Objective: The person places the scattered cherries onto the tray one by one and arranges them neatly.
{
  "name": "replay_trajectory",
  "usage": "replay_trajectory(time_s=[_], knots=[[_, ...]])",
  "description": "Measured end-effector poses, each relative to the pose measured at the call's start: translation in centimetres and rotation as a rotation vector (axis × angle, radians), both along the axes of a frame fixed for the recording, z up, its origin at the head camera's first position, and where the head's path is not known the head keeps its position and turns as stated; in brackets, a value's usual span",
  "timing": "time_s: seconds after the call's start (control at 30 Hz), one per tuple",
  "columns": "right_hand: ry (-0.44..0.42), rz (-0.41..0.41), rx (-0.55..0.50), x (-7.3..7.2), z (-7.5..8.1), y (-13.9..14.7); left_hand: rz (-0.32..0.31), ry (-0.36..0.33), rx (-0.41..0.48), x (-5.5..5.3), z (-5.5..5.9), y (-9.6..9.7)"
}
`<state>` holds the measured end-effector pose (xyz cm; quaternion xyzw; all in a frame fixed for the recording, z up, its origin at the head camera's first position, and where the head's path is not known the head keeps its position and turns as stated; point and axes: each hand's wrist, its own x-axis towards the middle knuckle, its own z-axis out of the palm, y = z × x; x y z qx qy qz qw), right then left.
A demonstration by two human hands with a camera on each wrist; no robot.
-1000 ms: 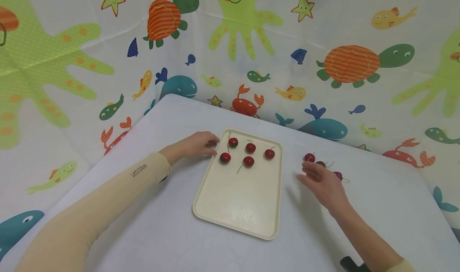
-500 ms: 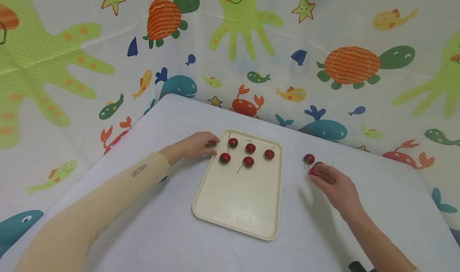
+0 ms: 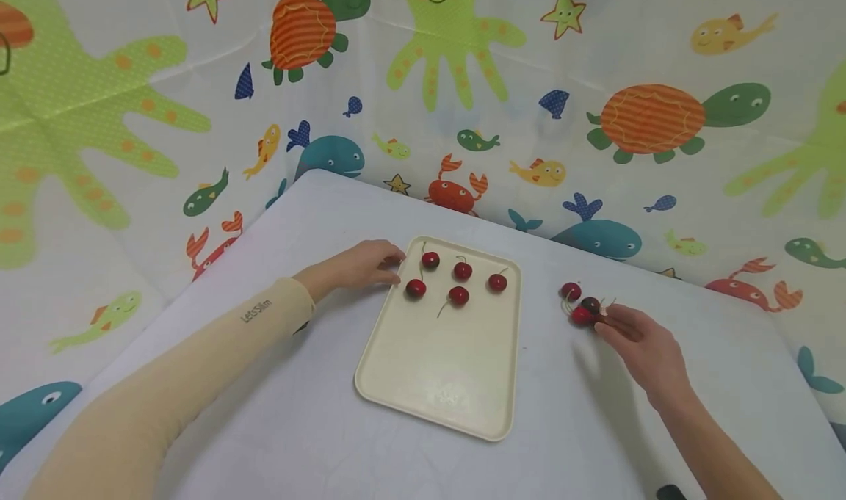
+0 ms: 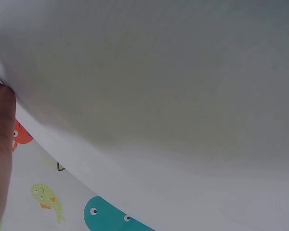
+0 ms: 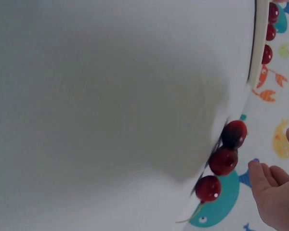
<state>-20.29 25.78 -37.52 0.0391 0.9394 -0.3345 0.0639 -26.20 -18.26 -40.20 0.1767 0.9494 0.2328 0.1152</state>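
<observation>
My left hand is at the left rim of a cream tray, fingertips and thumb right at its edge. Five-odd is not needed here: several red cherries with stems lie in the tray's far half. On the table right of the tray, a small cluster includes a bright red cherry, a darker cherry and another cherry. My right hand is just right of this cluster, its fingers extended and fingertips near the cherries. In the right wrist view, a gap shows between the fingers and a cherry.
A white cloth covers the table. Behind it hangs a curtain printed with sea animals. The tray's rim stands between my left hand and the loose cherries.
My right hand has moved right and slightly nearer from over the loose cherries, uncovering the bright red one. My left hand stays at the tray's rim.
</observation>
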Motion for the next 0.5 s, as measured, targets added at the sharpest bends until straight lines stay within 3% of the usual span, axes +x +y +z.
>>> replay_trajectory(time_s=[0.5], knots=[[-0.018, -0.085, 0.033, -0.6, -1.1, 3.4, 0.010, -0.012, 0.002, -0.1, 0.0, 0.0]])
